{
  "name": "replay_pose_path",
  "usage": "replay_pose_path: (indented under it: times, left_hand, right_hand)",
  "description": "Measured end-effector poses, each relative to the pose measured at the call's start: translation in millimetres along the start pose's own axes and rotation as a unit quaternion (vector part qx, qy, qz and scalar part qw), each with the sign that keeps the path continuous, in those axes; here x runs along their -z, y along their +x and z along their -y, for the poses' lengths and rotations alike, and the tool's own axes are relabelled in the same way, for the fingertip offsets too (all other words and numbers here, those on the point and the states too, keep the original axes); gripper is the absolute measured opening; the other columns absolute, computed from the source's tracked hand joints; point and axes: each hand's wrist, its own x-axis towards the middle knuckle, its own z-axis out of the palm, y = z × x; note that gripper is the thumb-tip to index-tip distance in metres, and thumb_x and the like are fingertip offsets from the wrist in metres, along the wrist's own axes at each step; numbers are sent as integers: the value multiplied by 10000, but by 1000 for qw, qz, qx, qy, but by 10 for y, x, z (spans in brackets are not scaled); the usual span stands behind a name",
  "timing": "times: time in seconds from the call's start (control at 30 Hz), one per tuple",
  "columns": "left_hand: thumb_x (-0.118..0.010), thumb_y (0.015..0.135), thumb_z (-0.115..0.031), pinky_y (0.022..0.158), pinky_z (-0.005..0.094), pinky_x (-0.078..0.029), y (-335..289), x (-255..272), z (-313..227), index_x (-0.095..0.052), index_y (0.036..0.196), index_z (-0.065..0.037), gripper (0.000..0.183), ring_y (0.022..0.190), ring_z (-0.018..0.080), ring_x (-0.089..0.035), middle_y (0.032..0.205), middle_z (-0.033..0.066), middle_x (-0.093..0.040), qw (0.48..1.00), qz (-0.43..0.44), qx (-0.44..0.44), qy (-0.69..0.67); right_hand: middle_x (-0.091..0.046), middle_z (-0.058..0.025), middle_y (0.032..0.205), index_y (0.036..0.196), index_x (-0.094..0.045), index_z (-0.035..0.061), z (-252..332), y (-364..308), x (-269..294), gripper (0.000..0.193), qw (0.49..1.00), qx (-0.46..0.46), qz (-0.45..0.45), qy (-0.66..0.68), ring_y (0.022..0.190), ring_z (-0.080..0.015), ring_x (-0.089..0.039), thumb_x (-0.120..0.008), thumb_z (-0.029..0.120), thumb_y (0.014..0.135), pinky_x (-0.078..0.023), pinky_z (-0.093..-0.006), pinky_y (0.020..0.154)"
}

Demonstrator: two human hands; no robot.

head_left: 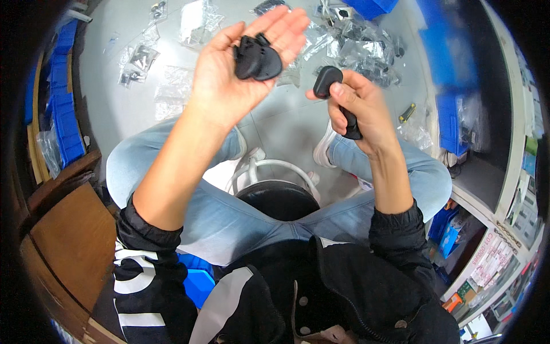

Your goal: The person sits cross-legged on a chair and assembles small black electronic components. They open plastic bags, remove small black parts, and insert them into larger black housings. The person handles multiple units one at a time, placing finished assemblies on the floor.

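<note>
My left hand is raised with the palm up and its fingers stretched out. Several small black plastic pieces rest on it in a loose cluster, rounded and flat with short tabs. To the right, my right hand is closed on similar pieces. A black oval piece is pinched between its thumb and fingers, tilted up toward the left hand. More black plastic pokes out below the curled fingers. I cannot tell whether it is the same piece or a second one. The hands are apart.
Clear plastic bags of small parts lie spread over the grey floor ahead. Blue bins line the left side, and a shelf stands at the right. A yellow-and-black tool lies near my right knee. Between my legs is a black stool seat.
</note>
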Motion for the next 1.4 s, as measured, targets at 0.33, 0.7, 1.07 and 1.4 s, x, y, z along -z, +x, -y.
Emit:
replay_pose_path:
  times: [0.33,0.7,1.07,1.4]
  left_hand:
    - [-286,904,-206,1057,434,-267,-7,-130,220,-268,1331,44,495,1300,304,-268,1396,194,-276,998,-52,40,13]
    - [-265,910,-226,1052,417,-286,-10,-163,241,-272,1322,62,502,1275,308,-310,1376,213,-299,991,-96,23,90]
    - [-256,911,-237,1041,372,-303,-23,-205,293,-277,1327,46,504,1271,291,-323,1376,190,-318,991,-88,39,88]
    - [-261,908,-241,1025,347,-317,-22,-232,284,-271,1329,49,511,1281,281,-310,1388,186,-302,991,-80,43,100]
  right_hand:
    - [-603,-57,793,878,-635,24,274,-9,-300,207,766,448,-139,-439,548,-86,-469,-692,-20,684,-354,-193,448]
    - [-604,-72,828,879,-626,2,188,135,-283,215,754,475,-151,-428,561,-84,-481,-689,-43,679,-362,-187,444]
    - [-577,-80,840,858,-645,29,191,127,-222,309,617,570,-151,-521,562,-129,-499,-684,-73,569,-389,-209,448]
    - [-560,-67,821,851,-642,47,181,84,-202,319,645,547,-164,-508,568,-137,-502,-697,-80,564,-401,-214,471]
